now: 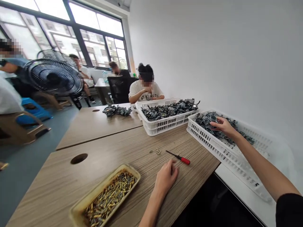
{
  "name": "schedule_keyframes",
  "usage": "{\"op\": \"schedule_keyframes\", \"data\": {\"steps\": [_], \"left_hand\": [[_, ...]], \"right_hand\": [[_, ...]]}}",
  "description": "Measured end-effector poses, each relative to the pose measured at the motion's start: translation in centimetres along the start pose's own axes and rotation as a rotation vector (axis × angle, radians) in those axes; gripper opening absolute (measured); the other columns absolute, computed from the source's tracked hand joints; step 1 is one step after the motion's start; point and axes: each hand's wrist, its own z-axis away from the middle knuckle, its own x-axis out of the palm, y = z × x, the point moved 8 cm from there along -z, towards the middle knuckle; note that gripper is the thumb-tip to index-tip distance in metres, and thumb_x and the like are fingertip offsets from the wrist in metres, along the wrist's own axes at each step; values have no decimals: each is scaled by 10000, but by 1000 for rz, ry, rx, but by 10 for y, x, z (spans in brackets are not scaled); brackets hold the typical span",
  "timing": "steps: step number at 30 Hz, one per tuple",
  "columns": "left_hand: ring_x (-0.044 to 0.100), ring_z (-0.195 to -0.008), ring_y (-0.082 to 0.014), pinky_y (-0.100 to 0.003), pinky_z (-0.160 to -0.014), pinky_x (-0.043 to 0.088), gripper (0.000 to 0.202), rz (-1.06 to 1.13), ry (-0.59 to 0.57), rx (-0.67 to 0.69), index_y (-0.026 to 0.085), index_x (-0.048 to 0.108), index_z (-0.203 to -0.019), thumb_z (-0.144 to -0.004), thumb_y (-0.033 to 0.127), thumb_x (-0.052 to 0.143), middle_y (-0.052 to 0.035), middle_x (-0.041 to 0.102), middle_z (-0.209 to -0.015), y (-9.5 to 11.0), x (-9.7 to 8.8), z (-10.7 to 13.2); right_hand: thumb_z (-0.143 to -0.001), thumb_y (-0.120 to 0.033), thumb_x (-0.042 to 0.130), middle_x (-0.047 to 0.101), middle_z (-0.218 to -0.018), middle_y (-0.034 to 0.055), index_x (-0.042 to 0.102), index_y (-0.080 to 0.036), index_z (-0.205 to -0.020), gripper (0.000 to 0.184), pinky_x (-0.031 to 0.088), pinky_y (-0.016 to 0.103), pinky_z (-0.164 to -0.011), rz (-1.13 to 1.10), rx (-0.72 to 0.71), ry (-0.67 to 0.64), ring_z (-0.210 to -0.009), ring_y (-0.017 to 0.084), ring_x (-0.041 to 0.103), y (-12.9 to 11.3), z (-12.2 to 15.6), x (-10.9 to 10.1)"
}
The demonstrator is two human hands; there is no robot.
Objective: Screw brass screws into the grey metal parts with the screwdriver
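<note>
My left hand [167, 175] rests on the wooden table with its fingers curled in, and nothing shows in it. Just beyond it lies a screwdriver [184, 160] with a red handle and dark shaft. A few small brass-coloured screws [158, 151] are scattered near its tip. On the right, my right hand [223, 126] grips a grey metal carburetor [213, 119] with a round opening, over a white slotted crate [205, 140]. More such metal parts [223, 136] lie in that crate, partly hidden by my hand and forearm.
A yellowed tray [75, 209] full of screws stands at the front left. Another white crate [153, 127], heaped with carburetors, sits further back, beside loose ones [117, 110]. A co-worker [146, 86] sits across the table. Left are a fan [54, 75] and other people.
</note>
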Motion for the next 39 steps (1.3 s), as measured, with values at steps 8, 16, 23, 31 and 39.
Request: {"op": "schedule_keyframes", "data": {"steps": [8,16,23,31,39], "left_hand": [[644,-1032,-204,-328,-850,543,550,507,191,-8,182,564,-1313,-859,457,707,-103,683,-1195,-1,-15,-7],[656,-1112,-308,-440,-1001,503,616,318,312,-45,135,632,-1235,-756,473,821,-139,713,-1171,-18,-30,-12],[624,-1185,-320,-459,-1068,468,616,172,263,28,167,626,-1259,-707,342,837,-132,695,-1245,-16,-24,-16],[607,-1169,-315,-460,-1097,454,591,109,195,89,149,618,-1299,-721,237,696,-137,686,-1237,-15,-18,-19],[613,-1143,-301,-441,-1048,476,470,53,202,85,186,630,-1254,-814,334,706,-118,687,-1190,-7,-17,-16]], "right_hand": [[-823,-402,801,621,-1352,107,731,-301,-1173,371,669,425,-820,184,-365,-245,-1285,344,601,-32,97,176],[-845,-177,607,556,-1362,121,444,-295,-1515,700,523,520,-1096,306,-569,-249,-1292,295,579,8,142,266],[-856,-136,558,496,-1437,135,284,-306,-1604,814,497,551,-1126,381,-551,-247,-1354,302,527,20,151,271],[-807,-60,508,459,-1491,126,293,-318,-1608,869,529,566,-1084,374,-579,-301,-1397,328,480,20,161,231],[-860,-110,481,669,-1143,95,660,-258,-1177,393,571,490,-951,371,-459,-324,-1097,287,648,17,102,212]]}}
